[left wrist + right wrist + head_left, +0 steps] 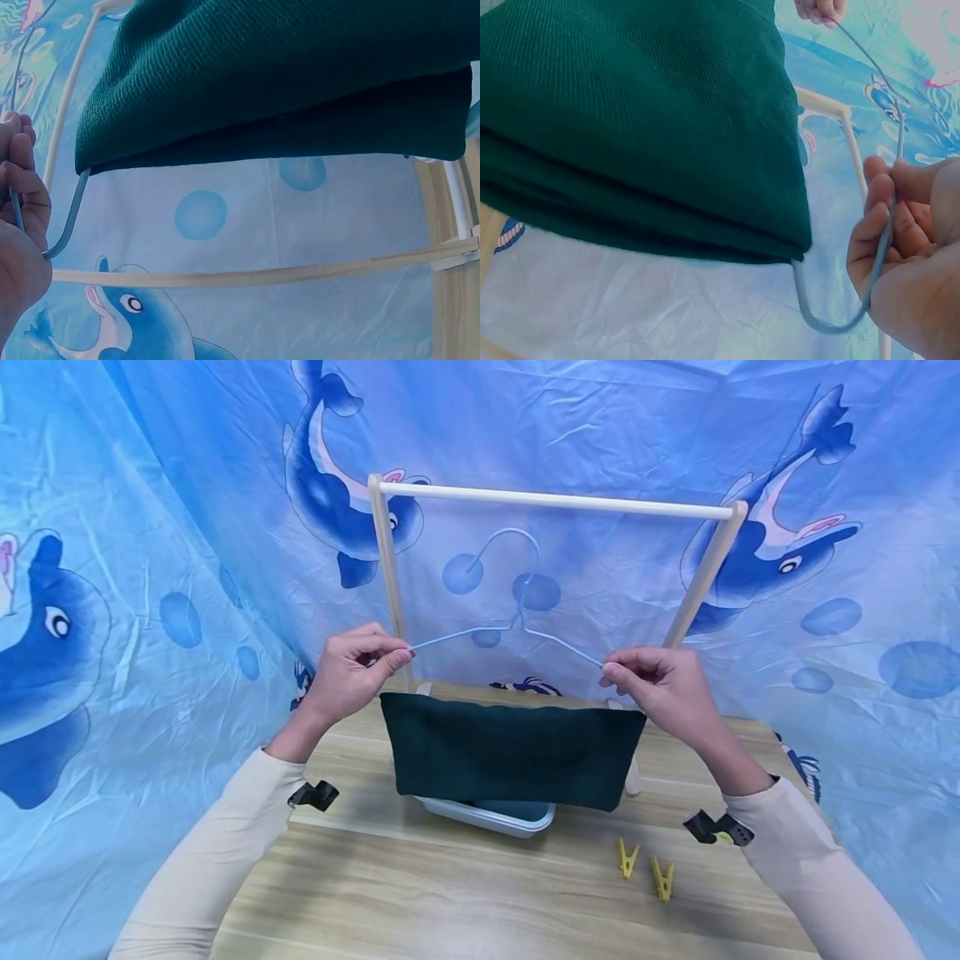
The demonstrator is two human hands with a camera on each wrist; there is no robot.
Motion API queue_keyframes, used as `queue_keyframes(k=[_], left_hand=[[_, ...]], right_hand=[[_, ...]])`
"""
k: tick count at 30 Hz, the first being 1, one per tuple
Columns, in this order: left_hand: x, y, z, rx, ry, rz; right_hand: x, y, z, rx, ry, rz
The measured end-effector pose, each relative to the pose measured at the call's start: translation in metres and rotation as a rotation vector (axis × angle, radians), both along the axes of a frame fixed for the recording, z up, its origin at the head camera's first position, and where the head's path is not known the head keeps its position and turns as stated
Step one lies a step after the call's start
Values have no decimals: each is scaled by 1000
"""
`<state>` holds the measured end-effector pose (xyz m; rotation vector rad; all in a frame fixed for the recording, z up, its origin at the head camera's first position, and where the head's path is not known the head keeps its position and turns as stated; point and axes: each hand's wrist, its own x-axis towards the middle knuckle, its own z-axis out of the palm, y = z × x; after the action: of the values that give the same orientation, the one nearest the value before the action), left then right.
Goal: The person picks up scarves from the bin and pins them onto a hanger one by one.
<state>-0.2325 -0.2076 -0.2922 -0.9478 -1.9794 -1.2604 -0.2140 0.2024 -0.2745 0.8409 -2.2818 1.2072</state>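
Note:
Both hands hold a pale blue wire clothes hanger (480, 629) up in front of the body, its hook pointing upward. My left hand (356, 664) pinches its left shoulder between thumb and fingers, and my right hand (663, 685) pinches the right shoulder. A dark green ribbed cloth (513, 752) hangs folded over the hanger's lower bar. In the right wrist view, the hanger's bent end comes out from the edge of the green cloth (645, 135), beside the right hand (907, 240). The left wrist view shows the other bent end near the left hand (26, 202).
Behind the hanger stands a wooden rack with a white top rod (555, 502). Beneath the cloth, a white tray (480, 817) sits partly hidden on the wood-grain table (420, 893). Two yellow clothespins (663, 881) lie to the right. A blue dolphin-print curtain surrounds the table.

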Motion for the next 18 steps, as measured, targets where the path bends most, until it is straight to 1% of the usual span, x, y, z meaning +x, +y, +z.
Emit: queue_keyframes(k=[5, 9, 11, 14, 18], left_hand=[[0, 1, 3, 3, 23, 7], [-1, 0, 5, 13, 30, 22], [-1, -1, 6, 17, 30, 30], [-2, -2, 8, 23, 28, 43], [-3, -4, 10, 28, 30, 56]], right_hand=[[3, 10, 1, 80, -48, 12], [5, 23, 0, 106, -67, -4], [6, 31, -2, 111, -74, -27], [10, 44, -4, 118, -85, -96], [12, 61, -12, 77, -75, -185]])
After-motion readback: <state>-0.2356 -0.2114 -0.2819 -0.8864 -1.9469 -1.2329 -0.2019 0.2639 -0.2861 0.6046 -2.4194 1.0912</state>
